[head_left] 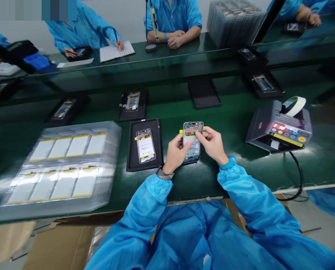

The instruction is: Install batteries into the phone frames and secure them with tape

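Note:
Between my two hands, just above the green bench, is an opened smartphone (193, 147) with its circuit board and white battery showing. My left hand (176, 153) grips its left edge, thumb lying over the battery. My right hand (212, 143) holds the upper right side, its thumb pressing near the line between board and battery. A small yellow tab sticks out at the phone's upper left. Left of my hands, a second opened phone (145, 146) lies in a black tray (130, 157). The fingers behind the held phone are hidden.
A clear plastic tray stack (105, 187) with several white batteries stands at the left. At the right sits a tape dispenser (280, 127) with a cable. Behind lie an empty black tray (204, 95) and phones in trays (119, 112). Co-workers (173, 18) sit across the bench.

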The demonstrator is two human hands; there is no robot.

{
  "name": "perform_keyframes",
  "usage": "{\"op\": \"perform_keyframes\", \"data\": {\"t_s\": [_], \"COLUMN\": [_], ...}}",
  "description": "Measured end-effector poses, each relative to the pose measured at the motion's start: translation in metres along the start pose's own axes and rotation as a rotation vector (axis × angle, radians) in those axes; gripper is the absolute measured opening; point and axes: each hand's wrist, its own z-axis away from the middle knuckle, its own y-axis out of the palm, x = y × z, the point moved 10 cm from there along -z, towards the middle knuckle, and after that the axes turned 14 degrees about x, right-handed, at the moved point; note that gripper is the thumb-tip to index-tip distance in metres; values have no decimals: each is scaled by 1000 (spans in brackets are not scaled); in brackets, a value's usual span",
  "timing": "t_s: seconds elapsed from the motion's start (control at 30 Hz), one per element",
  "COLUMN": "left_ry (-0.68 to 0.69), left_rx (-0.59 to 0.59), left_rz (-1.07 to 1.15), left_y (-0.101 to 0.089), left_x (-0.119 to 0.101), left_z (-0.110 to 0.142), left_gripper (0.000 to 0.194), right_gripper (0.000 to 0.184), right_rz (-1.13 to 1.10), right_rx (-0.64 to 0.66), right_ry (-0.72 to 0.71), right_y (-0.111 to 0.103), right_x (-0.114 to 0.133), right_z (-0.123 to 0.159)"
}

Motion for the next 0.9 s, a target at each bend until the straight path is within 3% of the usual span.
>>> {"op": "perform_keyframes", "data": {"t_s": [0.3, 0.7, 0.8, 0.9], "left_ry": [18, 123, 133, 91], "left_rx": [-12, -78, -51, -17], "left_rz": [-57, -466, -516, -401], "left_y": [1, 2, 4, 1], "left_x": [-7, -38, -37, -25], "left_z": [3, 13, 12, 8], "left_gripper": [39, 21, 22, 25], "right_gripper": [43, 38, 37, 37], "right_rz": [44, 78, 72, 81], "right_rx": [-16, 5, 8, -37], "right_ry": [-43, -86, -101, -92], "right_y": [-1, 2, 2, -4], "right_x": [-1, 7, 2, 1], "right_z": [2, 6, 4, 2]}}
